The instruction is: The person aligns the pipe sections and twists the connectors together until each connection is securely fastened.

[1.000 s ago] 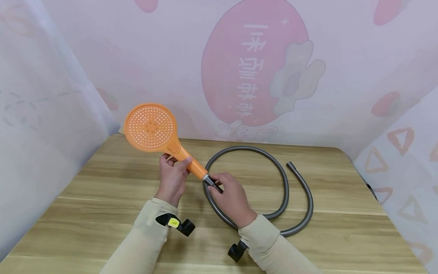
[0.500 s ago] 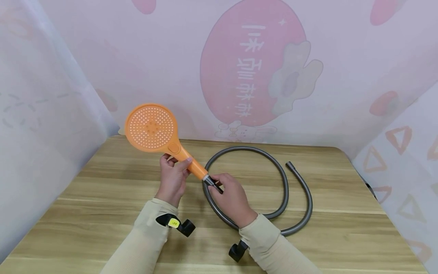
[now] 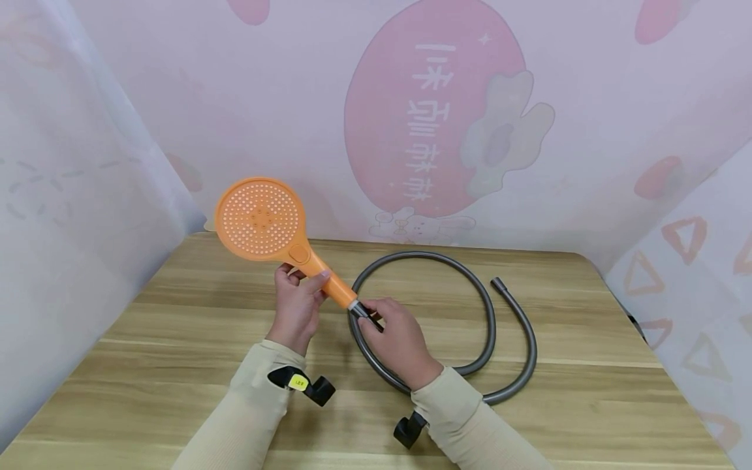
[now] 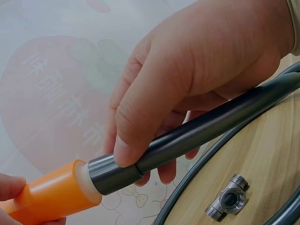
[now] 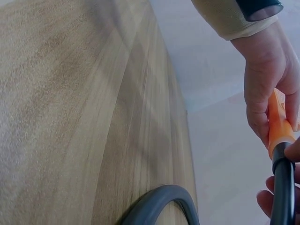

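An orange shower head (image 3: 260, 219) with a perforated round face is held above the table, tilted up to the left. Its handle (image 4: 56, 194) is gripped by my left hand (image 3: 296, 303), thumb on top. My right hand (image 3: 399, 339) pinches the dark collar (image 4: 112, 173) of a grey shower hose (image 3: 492, 313) between thumb and fingers. That collar meets a pale ring (image 4: 85, 178) at the handle's end. In the right wrist view the hose (image 5: 283, 192) runs straight out from the handle. Part of the collar is hidden behind my right fingers.
The hose lies in a large loop on the wooden table (image 3: 587, 391), its loose end fitting (image 3: 499, 284) at the right. A metal tee fitting (image 4: 229, 199) shows on the table in the left wrist view. Patterned cloth walls (image 3: 282, 98) stand behind and at both sides.
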Tool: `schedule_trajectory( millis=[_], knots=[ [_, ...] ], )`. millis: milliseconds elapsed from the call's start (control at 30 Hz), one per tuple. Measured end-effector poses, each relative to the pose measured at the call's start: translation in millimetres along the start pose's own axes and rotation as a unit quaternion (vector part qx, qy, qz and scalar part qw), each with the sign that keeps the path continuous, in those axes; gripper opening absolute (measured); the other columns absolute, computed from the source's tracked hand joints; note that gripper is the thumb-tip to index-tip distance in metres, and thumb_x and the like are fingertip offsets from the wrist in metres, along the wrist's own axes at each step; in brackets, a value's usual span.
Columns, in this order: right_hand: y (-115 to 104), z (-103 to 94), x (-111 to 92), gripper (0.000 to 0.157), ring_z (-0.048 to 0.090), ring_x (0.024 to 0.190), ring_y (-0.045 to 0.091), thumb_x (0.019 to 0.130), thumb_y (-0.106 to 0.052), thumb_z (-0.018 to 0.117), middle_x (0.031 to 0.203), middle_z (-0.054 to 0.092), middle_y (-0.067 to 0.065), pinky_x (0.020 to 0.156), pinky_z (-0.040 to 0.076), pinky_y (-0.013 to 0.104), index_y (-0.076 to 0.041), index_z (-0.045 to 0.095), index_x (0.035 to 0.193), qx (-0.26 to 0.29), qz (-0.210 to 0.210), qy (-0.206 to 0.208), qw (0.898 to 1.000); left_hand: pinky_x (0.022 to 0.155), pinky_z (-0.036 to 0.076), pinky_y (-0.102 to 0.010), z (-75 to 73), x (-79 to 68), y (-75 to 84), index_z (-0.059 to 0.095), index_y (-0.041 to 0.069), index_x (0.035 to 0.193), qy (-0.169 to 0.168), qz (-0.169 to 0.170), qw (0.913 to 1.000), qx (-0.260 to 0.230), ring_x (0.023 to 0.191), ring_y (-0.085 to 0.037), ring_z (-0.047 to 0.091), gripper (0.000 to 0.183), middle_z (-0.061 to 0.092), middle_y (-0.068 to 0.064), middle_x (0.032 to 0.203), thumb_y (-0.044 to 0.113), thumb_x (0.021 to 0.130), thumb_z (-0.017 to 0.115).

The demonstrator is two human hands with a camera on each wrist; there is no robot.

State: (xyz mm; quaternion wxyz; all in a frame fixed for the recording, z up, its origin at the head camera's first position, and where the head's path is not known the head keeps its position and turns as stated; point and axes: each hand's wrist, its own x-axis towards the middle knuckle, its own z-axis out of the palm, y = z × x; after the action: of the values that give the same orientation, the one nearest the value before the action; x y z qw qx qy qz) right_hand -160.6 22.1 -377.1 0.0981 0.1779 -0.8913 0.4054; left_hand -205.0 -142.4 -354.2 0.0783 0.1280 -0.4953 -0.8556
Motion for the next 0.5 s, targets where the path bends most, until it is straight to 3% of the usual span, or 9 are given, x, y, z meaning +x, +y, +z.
schedule_trajectory(
  millis=[500],
  knots=[
    [2.3, 0.1, 0.9, 0.029, 0.059, 0.087, 0.012, 0.095, -0.019, 0.057, 0.105, 0.066, 0.002, 0.068, 0.047, 0.024, -0.009, 0.068, 0.120, 0.005, 0.017, -0.021, 1.000, 0.076, 0.052, -0.028, -0.6, -1.1, 0.3, 0.019, 0.013, 0.136, -0.004, -0.001, 1.0000, -0.005, 0.101, -0.023, 0.054, 0.064, 0.034, -0.003, 0.110, -0.011, 0.089, 0.055]
  ],
)
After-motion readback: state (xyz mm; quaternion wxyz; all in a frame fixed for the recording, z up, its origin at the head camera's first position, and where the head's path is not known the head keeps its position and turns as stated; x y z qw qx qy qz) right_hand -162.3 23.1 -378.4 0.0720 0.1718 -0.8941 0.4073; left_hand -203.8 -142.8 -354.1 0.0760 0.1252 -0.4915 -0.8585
